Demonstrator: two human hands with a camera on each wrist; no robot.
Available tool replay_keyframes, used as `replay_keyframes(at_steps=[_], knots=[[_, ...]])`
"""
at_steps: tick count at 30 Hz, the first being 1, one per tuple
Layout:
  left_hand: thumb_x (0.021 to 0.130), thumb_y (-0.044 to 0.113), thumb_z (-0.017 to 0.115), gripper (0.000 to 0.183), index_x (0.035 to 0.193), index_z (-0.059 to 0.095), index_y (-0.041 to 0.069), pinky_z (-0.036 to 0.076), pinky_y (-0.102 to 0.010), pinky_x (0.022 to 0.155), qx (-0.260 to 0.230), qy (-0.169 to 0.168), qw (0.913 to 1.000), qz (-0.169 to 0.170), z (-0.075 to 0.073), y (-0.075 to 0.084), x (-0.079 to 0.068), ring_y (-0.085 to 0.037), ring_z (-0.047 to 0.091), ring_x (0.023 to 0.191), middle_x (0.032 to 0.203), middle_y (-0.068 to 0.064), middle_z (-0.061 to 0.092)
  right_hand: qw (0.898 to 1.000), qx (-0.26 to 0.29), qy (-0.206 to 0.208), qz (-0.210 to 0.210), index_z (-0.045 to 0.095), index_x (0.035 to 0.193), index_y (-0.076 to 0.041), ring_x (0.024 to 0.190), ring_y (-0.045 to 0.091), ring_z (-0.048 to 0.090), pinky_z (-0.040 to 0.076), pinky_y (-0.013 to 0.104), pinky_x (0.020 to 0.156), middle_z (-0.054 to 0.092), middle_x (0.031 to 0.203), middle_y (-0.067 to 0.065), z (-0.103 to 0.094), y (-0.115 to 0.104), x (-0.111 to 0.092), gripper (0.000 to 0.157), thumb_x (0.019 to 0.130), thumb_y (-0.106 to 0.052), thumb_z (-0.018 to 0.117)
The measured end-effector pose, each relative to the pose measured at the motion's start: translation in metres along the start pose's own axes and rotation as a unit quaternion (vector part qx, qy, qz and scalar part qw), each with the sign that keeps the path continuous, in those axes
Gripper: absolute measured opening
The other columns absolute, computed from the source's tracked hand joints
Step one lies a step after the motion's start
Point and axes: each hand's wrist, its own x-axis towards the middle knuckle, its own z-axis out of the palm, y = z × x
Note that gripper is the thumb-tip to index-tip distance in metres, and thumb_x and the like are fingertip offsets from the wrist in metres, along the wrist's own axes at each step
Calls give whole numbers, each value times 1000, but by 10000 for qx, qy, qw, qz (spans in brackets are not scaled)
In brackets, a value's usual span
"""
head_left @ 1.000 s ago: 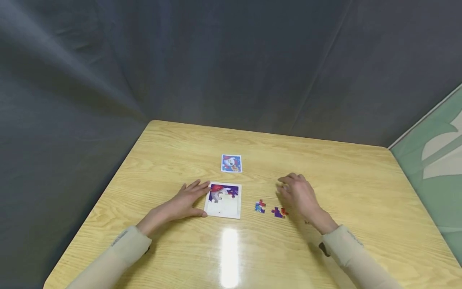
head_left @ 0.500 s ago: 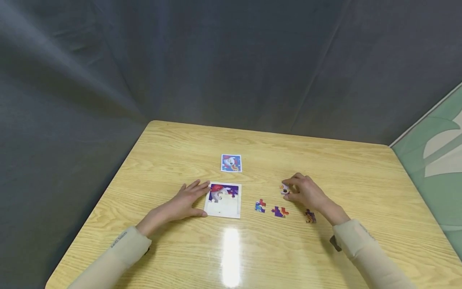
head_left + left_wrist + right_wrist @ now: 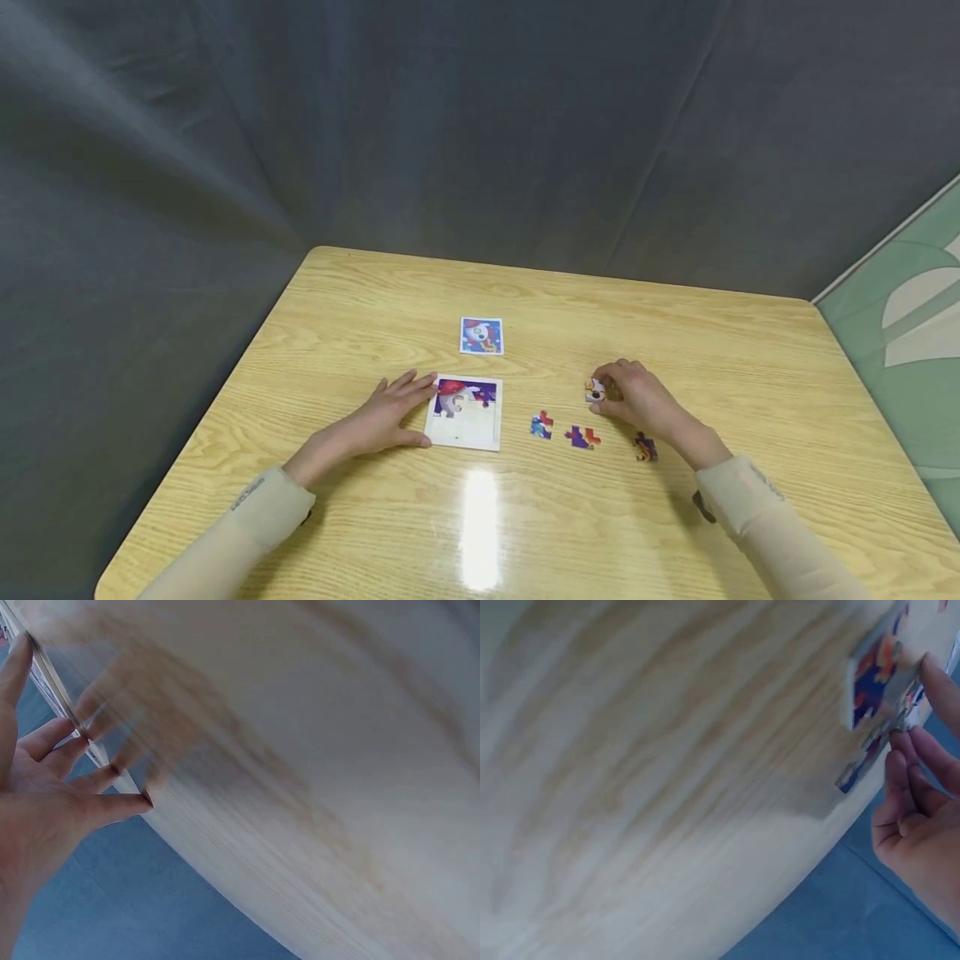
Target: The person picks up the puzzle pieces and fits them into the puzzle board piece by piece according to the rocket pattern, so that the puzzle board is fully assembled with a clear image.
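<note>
My left hand [image 3: 384, 421] rests along the left side of a square white puzzle tray [image 3: 471, 432], fingers near its upper corner and thumb at the lower one. Joined pieces fill the tray's upper part with a red, purple and grey picture. In the left wrist view that hand [image 3: 49, 799] has its fingers spread, tips down at the tabletop. Right of the tray, my right hand [image 3: 639, 402] pinches a white and orange jigsaw piece [image 3: 595, 391] between thumb and fingers. In the right wrist view the hand [image 3: 928, 825] is low over the table, its fingertips partly covering the piece.
Three loose jigsaw pieces lie right of the tray: a blue and red piece [image 3: 541, 426], a purple and red one [image 3: 579, 437], and a dark purple and orange one [image 3: 645, 447] beside my right wrist. Behind the tray is a small picture card [image 3: 482, 336]. A dark curtain [image 3: 480, 133] hangs beyond the table.
My right hand has moved from hovering, fingers apart, to pinching the white and orange piece, then shifted slightly right with it. The dark purple piece has come into view. My left hand stays put.
</note>
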Motion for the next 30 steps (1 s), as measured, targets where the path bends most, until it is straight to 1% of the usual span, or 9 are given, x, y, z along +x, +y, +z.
replay_keyframes(at_steps=[3, 5, 9, 11, 14, 17, 23, 27, 30], knots=[[84, 40, 72, 81, 148, 37, 5, 4, -68, 110, 14, 6, 10000, 17, 0, -1, -1, -39, 11, 145, 158, -11, 23, 9991, -199, 307, -200, 65, 109, 2, 85, 21, 53, 47, 37, 71, 62, 92, 6, 4, -3, -1, 44, 76, -21, 83], [84, 40, 72, 81, 148, 36, 5, 4, -69, 110, 27, 6, 10000, 18, 0, -1, -1, -39, 11, 145, 158, -11, 23, 9974, -286, 530, -394, 65, 108, 2, 85, 22, 55, 48, 38, 71, 62, 92, 6, 7, -12, -1, 46, 73, -20, 85], [84, 41, 72, 82, 148, 36, 6, 4, -68, 110, 59, -9, 10000, -16, 0, -1, -1, -39, 11, 145, 158, -10, 23, 9925, -303, 874, -804, 67, 107, 1, 85, 22, 56, 50, 36, 69, 64, 93, 7, 16, -41, 8, 47, 70, -20, 86], [84, 41, 71, 82, 149, 35, 7, 4, -67, 110, 60, -19, 10000, -39, 0, -1, -1, -38, 10, 145, 158, -10, 22, 9905, -207, 976, -943, 68, 107, 1, 84, 20, 55, 50, 34, 68, 64, 92, 6, 21, -58, 15, 47, 69, -21, 87], [84, 41, 71, 81, 148, 36, 7, 4, -67, 111, 49, -23, 10000, -46, 0, 0, 0, -38, 10, 145, 158, -10, 22, 9875, -77, 1107, -1120, 69, 105, 0, 82, 19, 54, 49, 31, 66, 64, 90, 5, 31, -76, 24, 48, 67, -22, 88], [84, 41, 71, 81, 148, 37, 6, 4, -67, 111, 40, -35, 10000, -42, 0, 1, 1, -38, 9, 145, 158, -10, 22, 9870, 13, 1142, -1127, 69, 104, -1, 79, 18, 54, 46, 29, 65, 64, 88, 4, 42, -89, 31, 48, 66, -23, 88], [84, 42, 71, 81, 148, 37, 6, 5, -68, 110, 50, -26, 10000, 0, 0, 1, 1, -39, 10, 145, 158, -11, 22, 9891, 214, 1184, -845, 70, 103, -3, 78, 16, 53, 44, 24, 61, 63, 87, 3, 56, -109, 39, 49, 66, -29, 88], [84, 42, 71, 81, 147, 38, 4, 5, -69, 109, 69, -3, 10000, 8, -1, 1, 1, -40, 11, 145, 158, -12, 23, 9931, 338, 947, -596, 70, 104, -4, 79, 16, 52, 45, 26, 61, 64, 88, 3, 60, -121, 44, 49, 67, -30, 88], [84, 43, 71, 80, 147, 39, 5, 5, -68, 110, 57, -12, 10000, -33, -1, 1, 0, -40, 10, 145, 158, -11, 22, 9962, 269, 726, -404, 70, 106, -6, 81, 17, 52, 45, 28, 62, 64, 90, 2, 62, -130, 49, 49, 68, -33, 86]])
